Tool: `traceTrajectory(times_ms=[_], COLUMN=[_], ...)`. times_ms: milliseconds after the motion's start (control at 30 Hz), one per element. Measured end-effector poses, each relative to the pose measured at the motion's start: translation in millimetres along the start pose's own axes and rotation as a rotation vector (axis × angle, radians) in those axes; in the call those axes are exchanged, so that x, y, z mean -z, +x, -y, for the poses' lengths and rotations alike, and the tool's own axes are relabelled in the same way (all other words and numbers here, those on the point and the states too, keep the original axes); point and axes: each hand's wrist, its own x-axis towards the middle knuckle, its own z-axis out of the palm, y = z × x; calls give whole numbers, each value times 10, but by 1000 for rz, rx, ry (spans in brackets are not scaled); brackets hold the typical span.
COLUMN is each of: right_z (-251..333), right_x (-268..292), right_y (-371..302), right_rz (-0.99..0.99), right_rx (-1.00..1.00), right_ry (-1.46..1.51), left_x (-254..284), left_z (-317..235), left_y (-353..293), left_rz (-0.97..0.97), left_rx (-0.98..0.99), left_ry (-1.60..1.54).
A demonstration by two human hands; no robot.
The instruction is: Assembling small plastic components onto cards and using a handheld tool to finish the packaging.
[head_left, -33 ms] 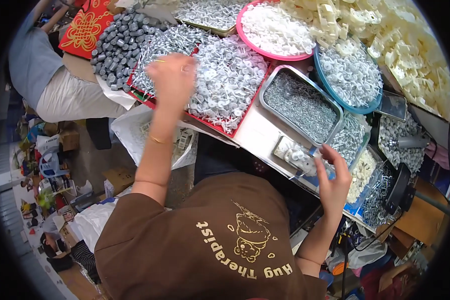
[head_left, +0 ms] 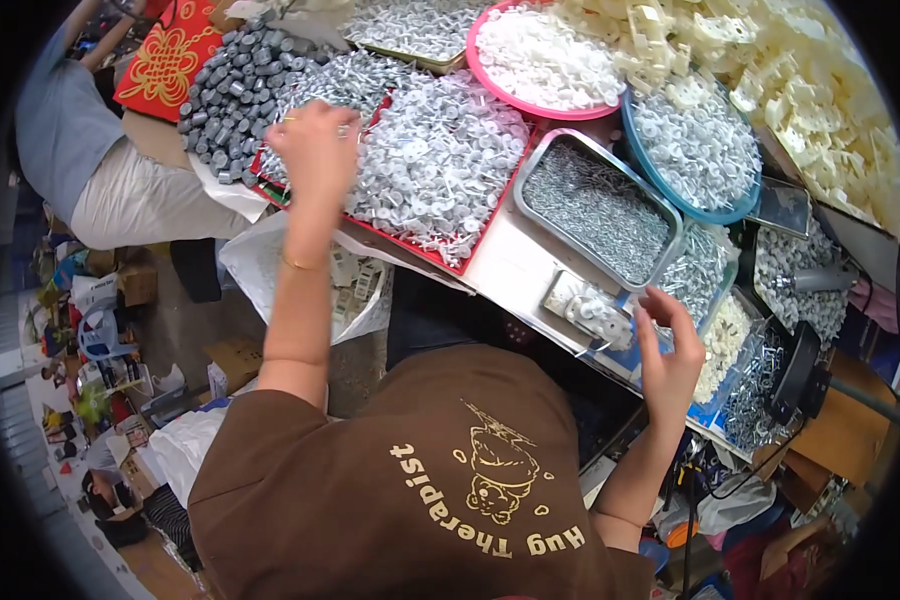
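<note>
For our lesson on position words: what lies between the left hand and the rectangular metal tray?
The head view shows a heap of white pieces, then red edging, then a strip of white tabletop.

Can see, at the upper left, a red packet with a gold knot design. Below it, at the left, can see a co-worker's blue-grey shirt and pale trousers. Farther down the left side, can make out a pale blue plastic seat, a cardboard box to its right, and a white bag below both. Can spot striped black cloth at the lower left. At the right, can see a black device above a brown board.
</note>
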Motion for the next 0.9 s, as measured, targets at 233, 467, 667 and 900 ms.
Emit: traceTrajectory(times_ms=[233, 467, 667, 900], right_z=[-86, -115, -1258, -1499], right_x=[85, 588, 1253, 1206], right_y=[123, 453, 1066, 1350], right_rz=[-118, -304, -627, -664], right_rx=[69, 36, -211, -112], right_ry=[-117, -179, -689, -1046], left_x=[-508, -242, -397, -562], left_z=[750, 811, 828, 955], left_y=[122, 313, 369, 148], left_rz=[300, 449, 397, 225], left_rx=[-121, -355, -415, 161], left_ry=[-220, -63, -284, -911])
